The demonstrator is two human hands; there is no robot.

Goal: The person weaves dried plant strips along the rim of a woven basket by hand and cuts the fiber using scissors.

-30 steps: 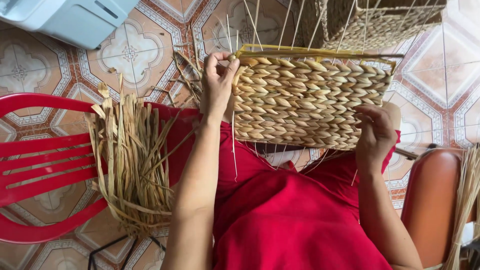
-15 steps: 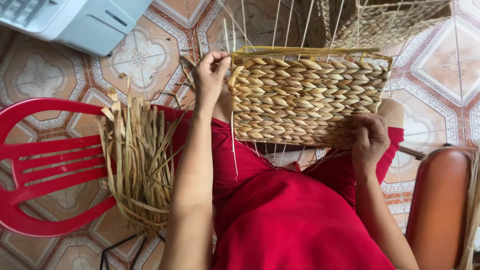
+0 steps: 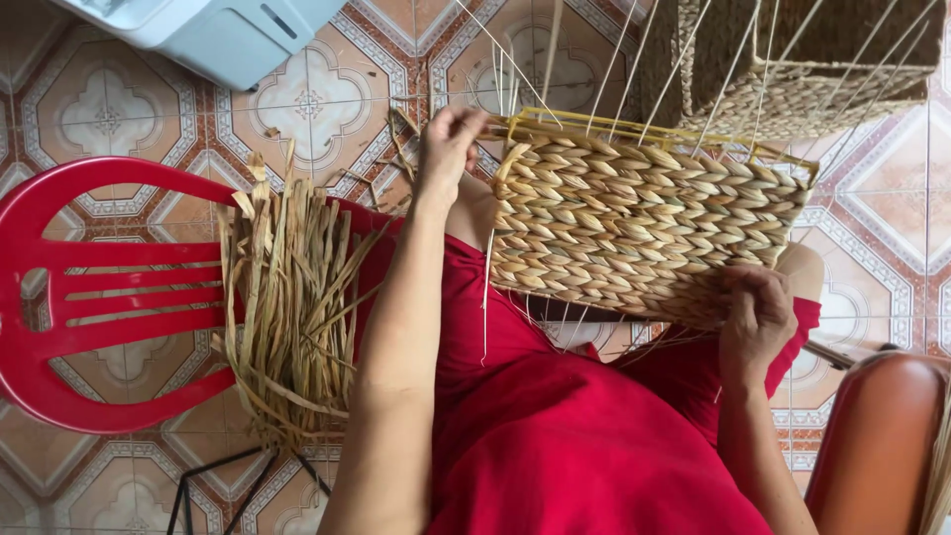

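Note:
A half-woven straw basket [image 3: 644, 223] with a yellow wire frame lies on my lap, over my red dress. My left hand [image 3: 448, 144] grips the basket's upper left corner, pinching a strand by the frame. Thin upright stakes stick out past that edge. My right hand [image 3: 758, 312] clasps the basket's lower right corner, fingers curled into the weave.
A bundle of dried straw strips [image 3: 292, 297] lies across a red plastic chair [image 3: 89, 287] on my left. A finished woven basket [image 3: 802, 59] stands at the top right. A white-blue box [image 3: 218, 30] sits top left. An orange-brown seat [image 3: 877, 436] is at the lower right. Patterned floor tiles lie around.
My left hand shifted slightly along the basket's top corner, and the basket tilted a little so its right end sits lower. My right hand kept its hold.

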